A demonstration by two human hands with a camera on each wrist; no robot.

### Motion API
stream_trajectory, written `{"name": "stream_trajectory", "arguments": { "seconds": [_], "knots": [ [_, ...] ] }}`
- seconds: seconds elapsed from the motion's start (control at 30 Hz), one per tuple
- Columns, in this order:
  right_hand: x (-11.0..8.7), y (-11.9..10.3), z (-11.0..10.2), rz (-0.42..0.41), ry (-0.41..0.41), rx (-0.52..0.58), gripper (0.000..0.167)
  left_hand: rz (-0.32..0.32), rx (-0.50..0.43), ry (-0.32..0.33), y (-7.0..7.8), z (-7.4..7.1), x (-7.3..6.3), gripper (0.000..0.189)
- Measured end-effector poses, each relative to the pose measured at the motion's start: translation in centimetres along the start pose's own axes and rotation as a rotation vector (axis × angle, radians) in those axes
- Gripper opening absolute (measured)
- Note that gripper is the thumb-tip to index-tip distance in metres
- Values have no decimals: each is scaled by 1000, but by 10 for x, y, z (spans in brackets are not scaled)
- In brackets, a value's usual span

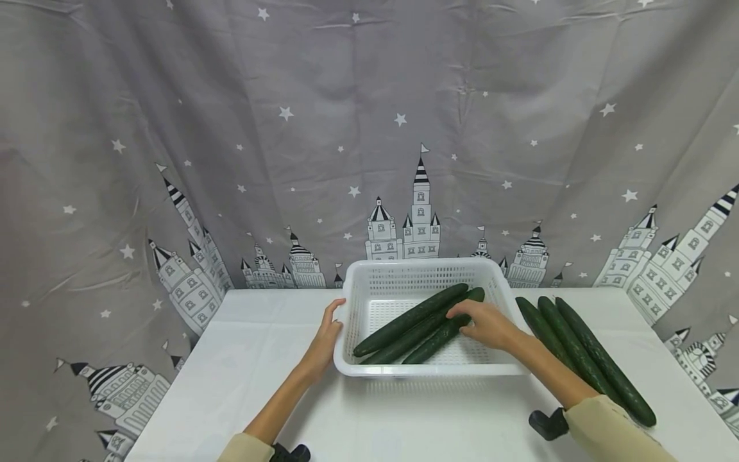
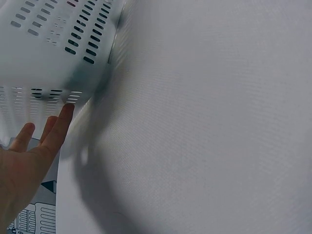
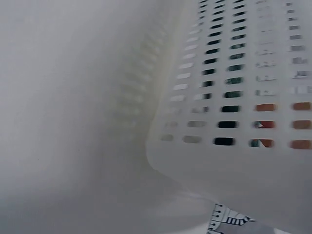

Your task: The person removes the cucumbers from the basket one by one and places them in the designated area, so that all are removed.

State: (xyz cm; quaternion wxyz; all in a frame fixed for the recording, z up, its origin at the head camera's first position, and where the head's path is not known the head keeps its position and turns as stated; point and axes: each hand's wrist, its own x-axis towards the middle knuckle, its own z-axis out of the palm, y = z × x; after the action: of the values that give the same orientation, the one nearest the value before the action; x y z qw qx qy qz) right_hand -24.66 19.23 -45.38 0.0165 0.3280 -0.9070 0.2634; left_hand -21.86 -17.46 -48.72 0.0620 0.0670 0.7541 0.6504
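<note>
"Why two-handed?"

"The left grip (image 1: 326, 335), fingers straight, apparently steadies the white basket (image 1: 427, 370) on the counter (image 1: 427, 420); the right grip (image 1: 489, 325), fingers curled, pinches the nearest cucumber (image 1: 435, 341) inside, beside two others (image 1: 408, 322)."

- Worktop (image 1: 439, 423): white, extending to the left, to the right and in front of the basket (image 1: 427, 370); surface finely textured in the left wrist view.
- Basket: white, rectangular, with slotted walls, resting base down on the worktop.
- Cucumbers (image 1: 580, 350): three, dark green, lying side by side directly on the worktop to the right of the basket; far ends near its right wall, near ends slanting away from it toward the front right; two partly hidden.
- Shadow (image 2: 100, 190): dark, cast on the worktop beside the basket.
</note>
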Motion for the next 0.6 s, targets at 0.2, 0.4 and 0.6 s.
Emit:
{"name": "stream_trajectory", "arguments": {
  "seconds": [0.2, 0.4, 0.6],
  "knots": [
    [9, 4, 7, 16, -43, -54, 28, 3, 2, 1, 0, 0, 0, 52],
    [16, 6, 11, -19, -64, -173, 28, -3, -8, 1, -1, 0, 0, 52],
    [19, 8, 16, -100, -62, -302, 36, 0, 3, 5, 0, 0, -1, 51]
  ]
}}
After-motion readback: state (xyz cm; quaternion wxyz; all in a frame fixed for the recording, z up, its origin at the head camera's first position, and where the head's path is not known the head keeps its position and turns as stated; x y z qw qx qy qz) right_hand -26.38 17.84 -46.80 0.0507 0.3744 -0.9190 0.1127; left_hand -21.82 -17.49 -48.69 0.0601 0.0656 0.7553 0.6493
